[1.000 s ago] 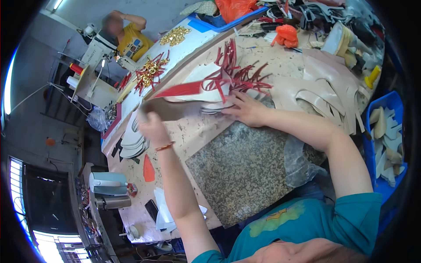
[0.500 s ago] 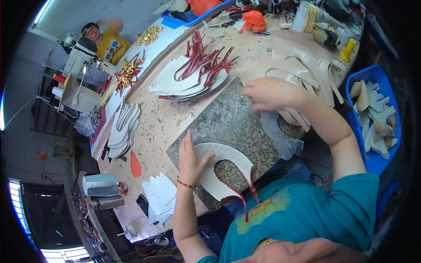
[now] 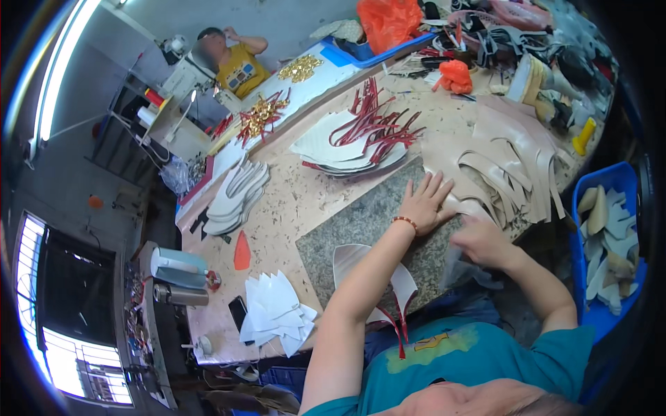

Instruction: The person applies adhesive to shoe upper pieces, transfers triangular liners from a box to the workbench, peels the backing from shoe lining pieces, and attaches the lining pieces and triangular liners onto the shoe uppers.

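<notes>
My left hand (image 3: 425,206) lies flat with fingers spread, over the right part of the speckled stone slab (image 3: 333,239) and the edge of the beige leather pieces (image 3: 510,173). Beside it my right hand (image 3: 481,241) is closed, its fingers curled under by a pale leather strip (image 3: 470,206); what it grips is hidden. A clear plastic sheet (image 3: 461,272) hangs below that hand at the slab's edge. The curved white piece with red edging (image 3: 352,260) rests on the slab's near side, partly covered by my left forearm, its red ends pointing toward me.
Beyond the slab lies a stack of white pieces with red straps (image 3: 329,142). Grey-white cut pieces (image 3: 236,197), white paper-like pieces (image 3: 274,312) and a phone (image 3: 238,313) lie left. A blue bin of scraps (image 3: 572,229) stands right. A person in yellow (image 3: 241,73) sits far off.
My left hand has left the curved white piece and moved right to the leather. My right hand has come down nearer me and closed. The whole view has shifted.
</notes>
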The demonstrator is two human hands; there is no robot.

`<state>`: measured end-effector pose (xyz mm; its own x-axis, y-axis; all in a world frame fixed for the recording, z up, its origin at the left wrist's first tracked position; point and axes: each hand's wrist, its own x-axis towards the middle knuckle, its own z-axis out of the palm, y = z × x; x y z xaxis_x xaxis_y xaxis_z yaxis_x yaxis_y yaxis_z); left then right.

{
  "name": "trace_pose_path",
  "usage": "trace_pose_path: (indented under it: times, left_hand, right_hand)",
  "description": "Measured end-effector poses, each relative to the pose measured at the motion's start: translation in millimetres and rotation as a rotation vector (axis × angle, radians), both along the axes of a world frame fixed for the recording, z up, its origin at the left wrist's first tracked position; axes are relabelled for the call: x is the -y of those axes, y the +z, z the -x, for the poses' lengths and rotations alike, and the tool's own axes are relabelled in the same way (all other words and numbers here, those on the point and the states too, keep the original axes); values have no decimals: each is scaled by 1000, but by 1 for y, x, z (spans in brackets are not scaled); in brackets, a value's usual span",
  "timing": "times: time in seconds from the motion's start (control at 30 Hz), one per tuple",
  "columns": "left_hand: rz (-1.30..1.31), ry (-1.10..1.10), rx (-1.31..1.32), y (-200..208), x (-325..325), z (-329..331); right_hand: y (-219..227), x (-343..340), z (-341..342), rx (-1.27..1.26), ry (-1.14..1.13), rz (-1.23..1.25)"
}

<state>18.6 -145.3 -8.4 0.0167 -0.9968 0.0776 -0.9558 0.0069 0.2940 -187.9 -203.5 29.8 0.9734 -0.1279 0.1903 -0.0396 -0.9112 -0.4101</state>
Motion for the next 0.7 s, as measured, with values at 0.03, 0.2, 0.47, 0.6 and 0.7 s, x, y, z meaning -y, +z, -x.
trace_pose_path:
  times: [0.03, 0.2, 0.47, 0.6, 0.7]
  left_hand:
    - [-40, 43, 28, -9, -2, -2]
    - [-160, 27, -18, 10, 1, -10]
    - [370, 117, -611, 141, -140, -55]
    - [458, 504, -640, 112, -258, -43]
    - [580, 782, -444, 72, -314, -28]
  right_hand:
    - [14, -5, 17, -72, 34, -387]
    - [-5, 1, 115, -533, 275, -1259]
    - [-35, -26, 142, -739, 126, -318]
    - [63, -26, 23, -388, 434, -627]
    - [91, -51, -51, -135, 528, -413]
